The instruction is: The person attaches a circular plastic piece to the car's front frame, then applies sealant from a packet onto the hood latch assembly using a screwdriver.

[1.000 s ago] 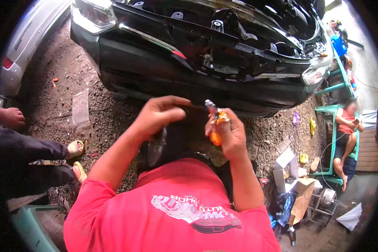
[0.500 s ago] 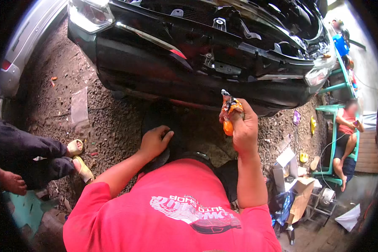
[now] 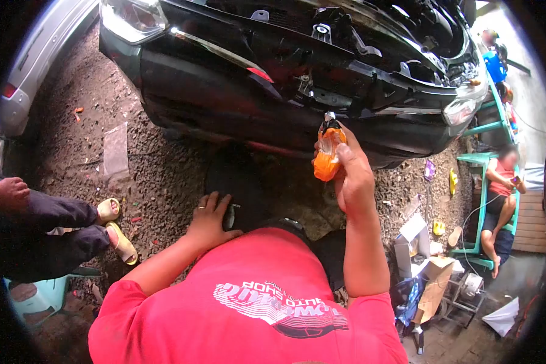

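Orange item (image 3: pixel 329 156) stays in right hand (image 3: pixel 353 173); left hand (image 3: pixel 209 223) now lies spread.

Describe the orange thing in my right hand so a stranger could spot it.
Start at the black car. In front of its bumper, your right hand grips the orange thing. Unlike the orange bits on the gravel, it is held, silvery tip toward the car.
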`<move>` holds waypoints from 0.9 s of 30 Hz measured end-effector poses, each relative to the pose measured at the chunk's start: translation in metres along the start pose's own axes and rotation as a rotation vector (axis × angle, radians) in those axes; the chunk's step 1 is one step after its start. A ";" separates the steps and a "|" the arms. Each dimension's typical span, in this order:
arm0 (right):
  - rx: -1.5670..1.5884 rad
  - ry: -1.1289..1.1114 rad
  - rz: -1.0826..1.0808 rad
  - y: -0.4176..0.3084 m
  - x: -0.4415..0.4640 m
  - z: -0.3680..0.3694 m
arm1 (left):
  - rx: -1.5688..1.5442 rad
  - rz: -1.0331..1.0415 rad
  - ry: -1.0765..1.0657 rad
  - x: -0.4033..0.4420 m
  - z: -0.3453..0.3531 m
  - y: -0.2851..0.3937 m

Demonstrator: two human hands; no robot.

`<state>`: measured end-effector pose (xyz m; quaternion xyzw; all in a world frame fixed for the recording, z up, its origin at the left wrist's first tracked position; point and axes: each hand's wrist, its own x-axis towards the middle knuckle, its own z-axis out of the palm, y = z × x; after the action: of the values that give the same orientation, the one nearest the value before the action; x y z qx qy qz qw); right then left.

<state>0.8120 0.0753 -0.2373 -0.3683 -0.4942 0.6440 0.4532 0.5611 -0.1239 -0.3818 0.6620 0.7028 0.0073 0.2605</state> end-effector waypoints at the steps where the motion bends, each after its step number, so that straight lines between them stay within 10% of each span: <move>1: 0.140 -0.014 0.044 0.000 -0.001 0.000 | 0.001 -0.001 0.000 -0.003 -0.002 -0.004; 10: 0.048 -0.098 0.071 -0.001 0.000 -0.001 | -0.202 -0.185 -0.067 0.012 -0.058 -0.013; 16: -0.095 -0.004 -0.117 -0.001 0.012 0.014 | -0.706 0.348 0.751 0.064 -0.189 -0.014; 19: -0.083 0.036 -0.159 0.004 0.022 0.016 | -1.218 0.605 0.659 0.077 -0.289 -0.004; 23: -0.191 0.101 -0.303 0.015 0.035 0.019 | -0.932 0.642 1.063 0.164 -0.372 0.020; 27: -0.352 0.195 -0.401 0.018 0.045 0.026 | -0.749 0.577 0.880 0.220 -0.401 0.048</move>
<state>0.7701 0.1083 -0.2494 -0.3962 -0.6155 0.4073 0.5462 0.4578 0.2219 -0.0965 0.6237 0.4877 0.5924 0.1489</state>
